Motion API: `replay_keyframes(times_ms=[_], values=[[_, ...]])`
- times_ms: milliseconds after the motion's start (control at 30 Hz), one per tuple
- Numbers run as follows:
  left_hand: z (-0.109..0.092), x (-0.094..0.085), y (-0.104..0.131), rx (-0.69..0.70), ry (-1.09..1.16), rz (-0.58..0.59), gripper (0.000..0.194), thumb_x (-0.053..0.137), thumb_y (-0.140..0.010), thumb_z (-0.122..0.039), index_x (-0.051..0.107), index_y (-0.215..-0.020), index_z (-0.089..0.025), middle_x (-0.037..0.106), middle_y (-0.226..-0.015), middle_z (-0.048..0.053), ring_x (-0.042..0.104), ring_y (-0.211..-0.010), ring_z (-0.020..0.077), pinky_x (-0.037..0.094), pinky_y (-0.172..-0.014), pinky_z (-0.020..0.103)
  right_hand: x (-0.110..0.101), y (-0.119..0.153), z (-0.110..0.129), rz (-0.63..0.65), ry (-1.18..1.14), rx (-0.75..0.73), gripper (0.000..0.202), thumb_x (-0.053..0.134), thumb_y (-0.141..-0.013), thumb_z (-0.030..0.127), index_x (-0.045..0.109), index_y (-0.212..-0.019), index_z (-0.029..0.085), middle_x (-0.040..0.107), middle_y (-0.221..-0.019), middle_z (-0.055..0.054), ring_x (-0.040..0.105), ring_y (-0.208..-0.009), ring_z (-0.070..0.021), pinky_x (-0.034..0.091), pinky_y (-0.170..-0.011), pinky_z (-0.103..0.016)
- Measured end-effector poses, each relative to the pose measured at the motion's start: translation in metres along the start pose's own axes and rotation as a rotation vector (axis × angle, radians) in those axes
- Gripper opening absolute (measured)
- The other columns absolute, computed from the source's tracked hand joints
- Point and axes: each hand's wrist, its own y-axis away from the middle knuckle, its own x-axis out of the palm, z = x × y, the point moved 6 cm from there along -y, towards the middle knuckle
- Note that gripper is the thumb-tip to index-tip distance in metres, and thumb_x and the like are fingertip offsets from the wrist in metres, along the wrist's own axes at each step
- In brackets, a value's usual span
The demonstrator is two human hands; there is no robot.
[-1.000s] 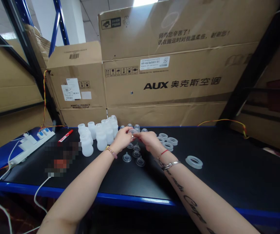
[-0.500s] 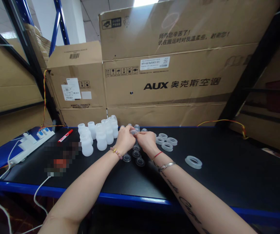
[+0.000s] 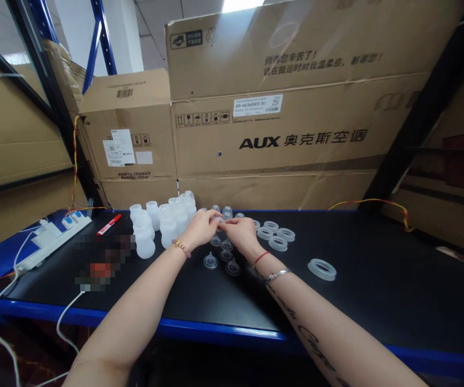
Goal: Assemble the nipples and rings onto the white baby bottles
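My left hand and my right hand meet above the middle of the black table, fingertips pinched together. Between them is a small clear piece that looks like a bottle nipple, mostly covered by the fingers. Several clear nipples stand below and around my hands, one nipple nearest the front, another nipple behind. To the left of my left hand, milky white bottles stand in rows. Translucent rings lie in a group to the right of my right hand.
A larger ring or stack of rings lies apart on the right. A red marker, a blurred-out object with a white cable and a power strip are on the left. Large cardboard boxes wall off the back.
My left hand has shifted slightly left and its fingers have straightened some, uncovering more of the nipples beneath. My right hand stays nearly in place; both remain at the clear piece.
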Motion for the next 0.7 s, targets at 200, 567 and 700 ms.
replay_keyframes(times_ms=[200,567,700], values=[[0.002,-0.008,0.001,-0.007,-0.001,-0.048,0.017,0.051,-0.088,-0.018,0.068,-0.089,-0.017,0.067,-0.09,0.008,0.062,-0.092,0.0208,0.047,-0.091,0.034,-0.001,-0.004,0.0,0.014,-0.125,0.015,0.034,0.075,-0.057,0.041,0.076,-0.073,0.011,0.065,-0.058,-0.003,0.056,-0.058,-0.0154,0.038,-0.053,-0.024],[0.003,-0.007,0.003,-0.178,-0.021,-0.32,0.01,0.05,-0.085,-0.016,0.059,-0.081,-0.016,0.065,-0.088,0.01,0.061,-0.09,0.0217,0.047,-0.086,0.035,-0.001,0.001,0.012,0.038,-0.287,0.013,0.028,0.076,-0.062,0.036,0.071,-0.059,0.009,0.056,-0.048,-0.001,0.045,-0.049,-0.011,0.032,-0.048,-0.024],[0.005,-0.003,0.005,-0.191,0.042,-0.315,0.009,0.051,-0.085,-0.016,0.06,-0.081,-0.016,0.067,-0.087,0.01,0.063,-0.086,0.0205,0.048,-0.084,0.035,0.001,0.0,0.011,0.076,-0.354,0.048,0.02,0.074,-0.063,0.027,0.072,-0.062,0.008,0.062,-0.053,-0.005,0.05,-0.053,-0.0122,0.038,-0.052,-0.024]])
